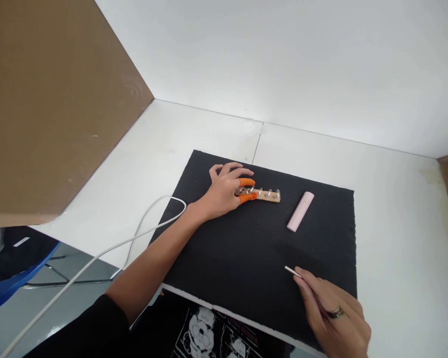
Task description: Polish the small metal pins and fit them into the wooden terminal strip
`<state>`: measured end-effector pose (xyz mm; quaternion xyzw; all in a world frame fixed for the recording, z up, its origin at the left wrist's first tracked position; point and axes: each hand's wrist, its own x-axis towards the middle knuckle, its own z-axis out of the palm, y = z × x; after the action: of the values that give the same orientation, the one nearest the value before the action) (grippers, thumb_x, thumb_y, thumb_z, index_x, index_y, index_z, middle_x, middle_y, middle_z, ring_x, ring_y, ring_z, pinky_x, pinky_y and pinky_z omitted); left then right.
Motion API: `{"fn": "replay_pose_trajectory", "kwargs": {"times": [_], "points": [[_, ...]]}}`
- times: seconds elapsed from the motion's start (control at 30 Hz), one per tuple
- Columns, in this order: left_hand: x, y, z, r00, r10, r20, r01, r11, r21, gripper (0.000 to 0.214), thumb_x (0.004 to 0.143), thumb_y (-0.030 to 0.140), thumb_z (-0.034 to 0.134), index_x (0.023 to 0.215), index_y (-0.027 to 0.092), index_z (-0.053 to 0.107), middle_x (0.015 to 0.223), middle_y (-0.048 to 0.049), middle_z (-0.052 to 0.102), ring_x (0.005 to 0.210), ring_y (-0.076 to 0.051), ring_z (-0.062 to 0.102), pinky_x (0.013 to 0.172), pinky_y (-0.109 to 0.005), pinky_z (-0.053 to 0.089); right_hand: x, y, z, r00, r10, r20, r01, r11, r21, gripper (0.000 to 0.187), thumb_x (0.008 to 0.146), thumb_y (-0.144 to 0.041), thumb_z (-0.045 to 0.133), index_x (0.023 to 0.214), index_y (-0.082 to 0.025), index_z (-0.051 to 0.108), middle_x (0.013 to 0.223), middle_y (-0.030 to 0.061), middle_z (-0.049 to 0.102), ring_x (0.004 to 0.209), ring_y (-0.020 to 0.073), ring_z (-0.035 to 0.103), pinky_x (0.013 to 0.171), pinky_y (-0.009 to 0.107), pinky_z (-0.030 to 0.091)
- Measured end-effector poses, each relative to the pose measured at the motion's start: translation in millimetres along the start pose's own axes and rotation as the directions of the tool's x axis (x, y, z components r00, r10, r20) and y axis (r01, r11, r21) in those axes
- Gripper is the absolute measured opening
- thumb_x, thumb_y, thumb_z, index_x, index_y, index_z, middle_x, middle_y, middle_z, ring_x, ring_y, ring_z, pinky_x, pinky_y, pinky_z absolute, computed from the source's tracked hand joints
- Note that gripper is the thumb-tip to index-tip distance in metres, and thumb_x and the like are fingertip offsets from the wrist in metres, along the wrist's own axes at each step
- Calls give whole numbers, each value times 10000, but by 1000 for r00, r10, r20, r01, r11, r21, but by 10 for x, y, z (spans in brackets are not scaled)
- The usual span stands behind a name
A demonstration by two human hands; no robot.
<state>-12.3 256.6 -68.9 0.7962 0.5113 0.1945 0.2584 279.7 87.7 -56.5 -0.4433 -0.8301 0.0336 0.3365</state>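
Observation:
My left hand (pixel 226 191), with orange finger covers on the thumb and index finger, is closed around the left end of a narrow wooden strip (pixel 271 196). Several small clear pieces with shiny metal-looking bits stand in a row on the strip; they are too small to name. A pale pink bar-shaped object (pixel 300 212) lies to the right of the strip, apart from both hands. Near the front right, my right hand (pixel 334 311), with a ring on one finger, pinches a thin pale stick (pixel 291 271); its other end is hidden in the fingers.
A black mat (pixel 246 258) lies on the white table (pixel 392 238) under both hands. A white cable (pixel 108 253) loops past my left forearm. A brown panel (pixel 59 99) stands at left, and a white wall (pixel 302 59) rises behind the table.

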Motion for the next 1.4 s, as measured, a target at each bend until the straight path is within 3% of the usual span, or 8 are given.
{"fn": "replay_pose_trajectory", "kwargs": {"times": [0.2,0.4,0.57,0.8,0.93,1.1,1.23,1.4], "points": [[15,61,-14,1000,17,-1,-17,1000,9,391,918,383,922,1259,244,789,1557,-114,704,1550,-403,480,1223,-609,210,-29,2,-17,1000,1,-2,-1,1000,-17,742,954,6,795,1631,-155,537,864,39,840,618,184,783,588,326,609],[128,81,-11,996,68,51,-70,997,33,175,997,301,809,1166,256,821,1568,-94,698,1563,-399,472,1228,-647,212,-75,-33,-4,1000,26,-2,-26,1000,-7,698,978,-6,766,1624,-155,544,894,40,843,661,180,798,612,303,622],[188,123,-21,990,112,84,-116,992,48,147,966,244,821,1113,246,825,1556,-87,708,1547,-404,493,1234,-680,199,-61,-50,9,1000,6,19,-6,1000,-11,555,1062,-77,678,1598,-147,554,876,30,838,648,164,788,573,291,597],[136,188,8,989,137,55,-140,987,72,165,928,99,776,1008,233,828,1542,-86,720,1551,-403,492,1223,-677,201,-95,-95,28,999,29,-26,-29,1000,-3,412,1016,-60,738,1417,-130,678,853,31,833,682,169,796,628,281,620],[-23,273,-33,991,135,2,-135,987,83,62,979,220,810,1038,233,827,1512,-104,741,1538,-408,512,1242,-672,162,-102,-129,7,999,21,-25,-20,1000,17,469,1034,-55,703,1492,-136,638,845,25,830,683,169,800,607,265,623],[-469,486,-63,994,102,-50,-99,993,58,162,980,385,855,1025,237,806,1455,-91,777,1467,-388,580,1197,-622,236,-102,-169,-19,999,1,-41,0,999,32,540,1011,-20,715,1529,-137,616,857,30,838,654,169,792,613,265,634],[-792,635,111,997,37,-70,-35,999,21,200,948,407,887,983,233,794,1278,-65,850,1285,-337,697,1147,-585,293,-104,-211,-12,997,13,-73,-11,1000,27,416,1025,-45,713,1425,-154,682,808,15,822,635,168,787,584,264,621],[-922,692,358,996,-48,-71,48,999,-9,211,948,404,888,1048,237,807,1271,-67,850,1264,-339,702,1125,-598,327,-96,-274,14,996,33,-79,-30,999,34,229,1022,-55,727,1233,-144,736,853,37,835,666,167,800,621,267,635]]}}
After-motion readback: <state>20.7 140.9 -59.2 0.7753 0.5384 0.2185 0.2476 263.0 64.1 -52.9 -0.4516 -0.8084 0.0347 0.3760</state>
